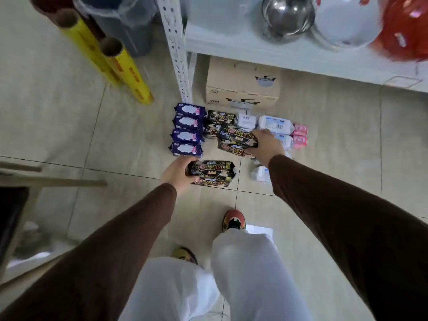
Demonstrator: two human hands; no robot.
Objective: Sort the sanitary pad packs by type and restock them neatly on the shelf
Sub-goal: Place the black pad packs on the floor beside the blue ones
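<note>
- Left hand (176,173) grips two stacked black pad packs (212,173), fingers curled round their left end (fingertips hidden).
- Right hand (266,144) grips two more black packs (236,141) at 1 o'clock from the first pair, fingers wrapped round.
- Purple packs (187,129) form a column on the floor at 11 o'clock.

Both arms in brown sleeves reach forward and down toward the floor. The left hand (176,173) grips the end of black packs, fingers curled round them. The right hand (266,144), farther out, holds more black packs the same way.
</note>
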